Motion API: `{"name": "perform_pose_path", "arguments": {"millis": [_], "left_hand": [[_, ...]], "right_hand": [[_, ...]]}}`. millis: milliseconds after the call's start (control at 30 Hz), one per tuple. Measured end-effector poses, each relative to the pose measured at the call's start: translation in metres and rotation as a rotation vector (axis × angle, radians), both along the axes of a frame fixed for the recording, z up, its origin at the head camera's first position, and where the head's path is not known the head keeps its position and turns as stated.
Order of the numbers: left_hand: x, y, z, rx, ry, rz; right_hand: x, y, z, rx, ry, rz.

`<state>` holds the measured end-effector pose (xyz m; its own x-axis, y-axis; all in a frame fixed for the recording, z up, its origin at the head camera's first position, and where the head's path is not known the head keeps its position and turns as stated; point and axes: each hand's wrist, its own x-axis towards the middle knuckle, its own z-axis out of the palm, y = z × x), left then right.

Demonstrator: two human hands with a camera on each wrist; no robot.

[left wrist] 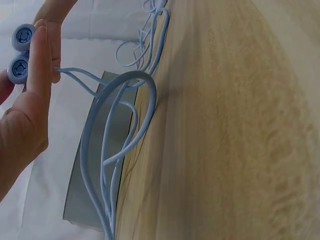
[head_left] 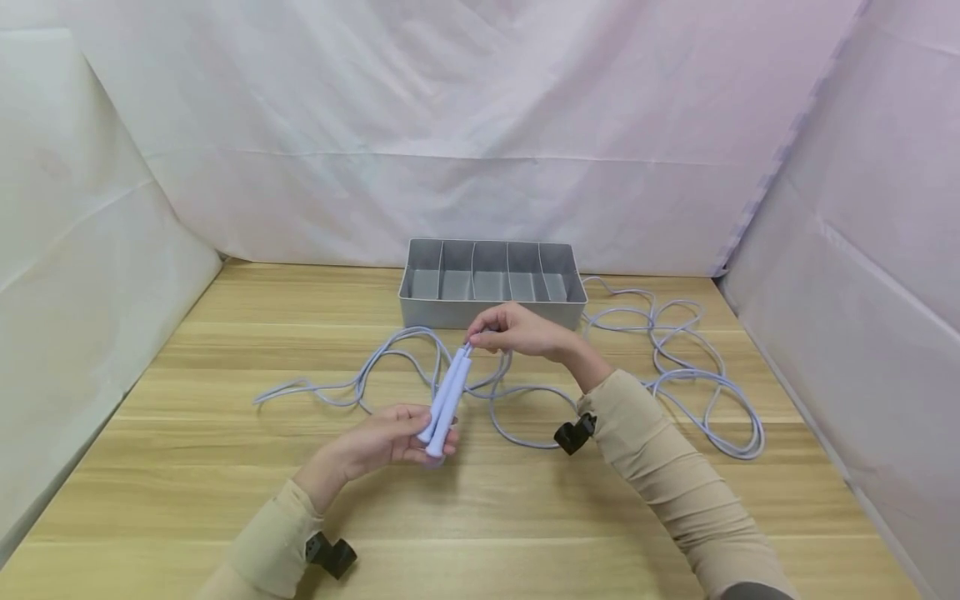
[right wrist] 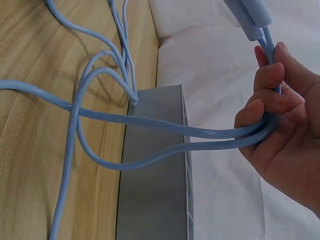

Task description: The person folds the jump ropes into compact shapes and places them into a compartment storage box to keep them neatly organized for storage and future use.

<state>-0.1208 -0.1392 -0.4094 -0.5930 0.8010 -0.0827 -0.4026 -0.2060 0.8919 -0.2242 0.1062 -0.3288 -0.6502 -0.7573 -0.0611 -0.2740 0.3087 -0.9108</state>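
White cloth [head_left: 480, 125] is draped behind the tabletop [head_left: 525, 533]; two rope handles [head_left: 452, 404] are pinched by the left hand [head_left: 386, 437], their cords [right wrist: 210, 133] gripped by the curled right hand [head_left: 517, 329], apparently for alignment, with a divided tray [head_left: 431, 315] set beyond it.

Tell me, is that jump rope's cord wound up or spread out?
Spread out: the cord lies in loose loops across the table, though the left hand holds both handles together.
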Motion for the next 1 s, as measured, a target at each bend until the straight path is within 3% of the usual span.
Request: {"name": "perform_pose_path", "arguments": {"millis": [100, 200, 367, 500, 633, 800, 900, 1000], "left_hand": [[-0.001, 0.002, 0.001, -0.031, 0.007, 0.001], [-0.005, 0.002, 0.007, -0.12, 0.059, 0.007], [-0.013, 0.002, 0.026, -0.307, 0.167, 0.018], [-0.013, 0.004, 0.044, -0.338, 0.227, 0.064], [-0.01, 0.005, 0.063, -0.278, 0.257, 0.139], [-0.007, 0.004, 0.08, -0.14, 0.243, 0.211], [-0.006, 0.001, 0.089, -0.022, 0.237, 0.228], [-0.006, -0.003, 0.099, 0.127, 0.245, 0.248]], "right_hand": [[0.0, 0.001, -0.001, -0.017, 0.003, 0.0], [-0.001, 0.001, -0.002, -0.029, 0.003, -0.008], [0.0, 0.002, 0.001, -0.073, 0.008, -0.033], [0.0, 0.003, 0.004, -0.192, -0.037, -0.057], [0.001, 0.002, 0.008, -0.321, -0.092, -0.051], [0.005, -0.003, 0.016, -0.405, -0.153, -0.077], [0.007, -0.008, 0.019, -0.446, -0.167, -0.084], [0.009, -0.014, 0.018, -0.43, -0.12, -0.074]]}}
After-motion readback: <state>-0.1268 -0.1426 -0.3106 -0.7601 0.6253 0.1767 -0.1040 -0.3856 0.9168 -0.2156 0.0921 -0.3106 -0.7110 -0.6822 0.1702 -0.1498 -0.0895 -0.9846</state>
